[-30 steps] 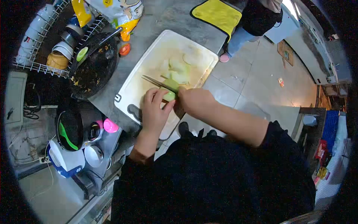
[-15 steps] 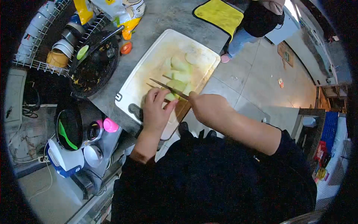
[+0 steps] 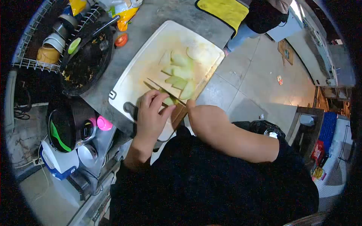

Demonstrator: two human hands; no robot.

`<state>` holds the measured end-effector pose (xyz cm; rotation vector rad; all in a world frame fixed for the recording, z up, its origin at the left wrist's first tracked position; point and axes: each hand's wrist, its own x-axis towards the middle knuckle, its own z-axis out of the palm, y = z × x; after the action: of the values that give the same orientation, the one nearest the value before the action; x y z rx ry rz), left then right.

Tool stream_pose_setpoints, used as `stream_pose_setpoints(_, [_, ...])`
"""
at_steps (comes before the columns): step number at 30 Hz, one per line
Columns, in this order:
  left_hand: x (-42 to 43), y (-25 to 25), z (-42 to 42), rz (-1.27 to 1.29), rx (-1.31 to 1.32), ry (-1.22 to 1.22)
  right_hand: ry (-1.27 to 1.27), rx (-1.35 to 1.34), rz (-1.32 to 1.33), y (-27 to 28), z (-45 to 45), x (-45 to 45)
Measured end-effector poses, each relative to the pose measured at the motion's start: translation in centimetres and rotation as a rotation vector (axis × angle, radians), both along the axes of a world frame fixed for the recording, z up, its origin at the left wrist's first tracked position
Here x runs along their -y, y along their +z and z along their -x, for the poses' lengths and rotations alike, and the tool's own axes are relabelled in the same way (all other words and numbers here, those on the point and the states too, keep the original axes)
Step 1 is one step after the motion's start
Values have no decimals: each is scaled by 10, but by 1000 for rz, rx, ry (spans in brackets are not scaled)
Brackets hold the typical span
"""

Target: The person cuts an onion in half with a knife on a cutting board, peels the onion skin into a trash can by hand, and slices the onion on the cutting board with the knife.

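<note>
My right hand [image 3: 206, 117] is closed around the handle of a kitchen knife [image 3: 163, 89], its blade pointing away to the left. Under my left hand [image 3: 151, 112], curled fingers grip a piece of pale green vegetable [image 3: 169, 101], its kind unclear; the blade lies right beside these fingertips. Both hands are over the near part of a white cutting board [image 3: 137, 69]. Several pale green slices [image 3: 181, 59] lie on the board beyond the blade. The held piece is partly hidden by my fingers and the knife.
Left of the board are a tomato piece [image 3: 121, 40], a dark stone mortar [image 3: 81, 71] with a green piece on it, and a dish rack [image 3: 28, 60]. A yellow cloth [image 3: 222, 11] lies at the far edge. Another person's leg [image 3: 241, 37] shows beyond the counter.
The view has shifted a little. The knife and my left hand have moved slightly toward me on the board, widening the gap between the blade and the loose slices.
</note>
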<state>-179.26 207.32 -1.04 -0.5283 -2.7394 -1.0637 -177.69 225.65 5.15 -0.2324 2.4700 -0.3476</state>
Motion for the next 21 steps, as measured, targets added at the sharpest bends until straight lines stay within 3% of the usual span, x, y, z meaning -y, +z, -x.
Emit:
stream_pose_setpoints(6, [2, -7, 4, 17, -52, -13, 30, -13, 54, -32, 9, 2])
stream_pose_setpoints(9, [1, -12, 0, -5, -78, 16, 66, -145, 95, -40, 17, -1])
stream_pose_setpoints(21, [1, -16, -1, 33, -113, 34, 86, -95, 18, 13, 6, -14])
